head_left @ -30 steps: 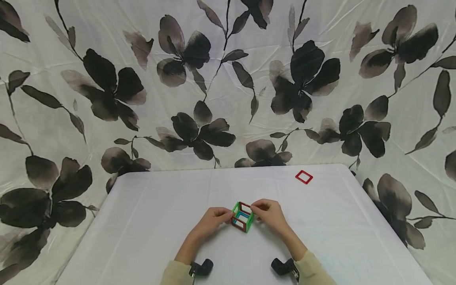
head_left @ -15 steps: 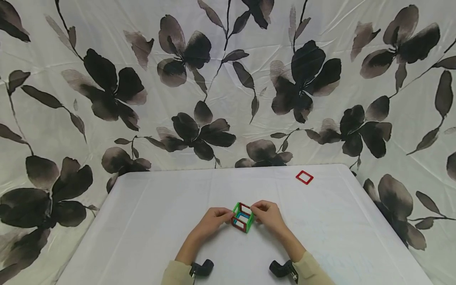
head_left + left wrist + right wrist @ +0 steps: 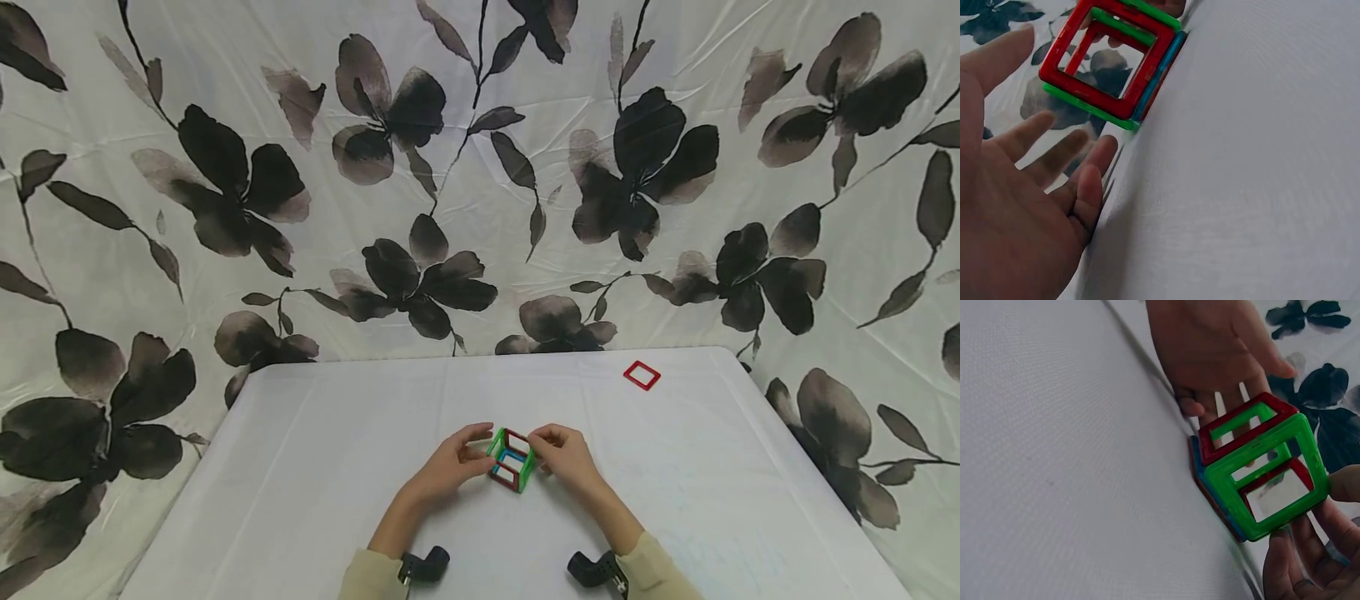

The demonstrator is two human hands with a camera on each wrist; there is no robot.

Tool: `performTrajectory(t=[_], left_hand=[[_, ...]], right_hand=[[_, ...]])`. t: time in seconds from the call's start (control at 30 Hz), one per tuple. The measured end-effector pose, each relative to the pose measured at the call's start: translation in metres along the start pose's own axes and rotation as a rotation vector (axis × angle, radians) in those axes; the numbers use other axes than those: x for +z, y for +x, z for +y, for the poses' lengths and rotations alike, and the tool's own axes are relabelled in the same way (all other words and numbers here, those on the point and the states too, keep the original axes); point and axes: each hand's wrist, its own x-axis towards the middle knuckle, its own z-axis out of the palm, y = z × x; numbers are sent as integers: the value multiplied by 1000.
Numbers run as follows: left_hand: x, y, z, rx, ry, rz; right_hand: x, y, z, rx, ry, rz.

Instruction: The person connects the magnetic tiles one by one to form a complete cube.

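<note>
An open-topped cube of magnetic tiles (image 3: 527, 472) stands on the white table, with red and green frame sides and a blue frame at its base. My right hand (image 3: 567, 454) pinches its right upper corner; in the right wrist view the thumb and fingers meet a green tile (image 3: 1229, 500). Just left of the cube is my left hand (image 3: 448, 464), its fingers spread. The left wrist view shows that palm (image 3: 1016, 219) apart from the red tile (image 3: 1085, 94), gripping nothing.
A loose red square tile (image 3: 649, 368) lies flat near the table's far right edge. Behind the white table (image 3: 337, 433) hangs a floral cloth (image 3: 525, 208). Both wrists carry black devices (image 3: 429, 564).
My left hand has let go of the cube's left side, its fingers opening out. My right hand keeps its pinch, and the cube has barely moved.
</note>
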Motion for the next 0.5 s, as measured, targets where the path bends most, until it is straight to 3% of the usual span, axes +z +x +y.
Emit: performTrajectory(t=[0.17,0.5], left_hand=[[4,6,1,28,54,-18],[10,10,5,55,102,4]], right_hand=[[-4,-12,-26,0,15,-27],[-8,-5,-27,1,7,-124]])
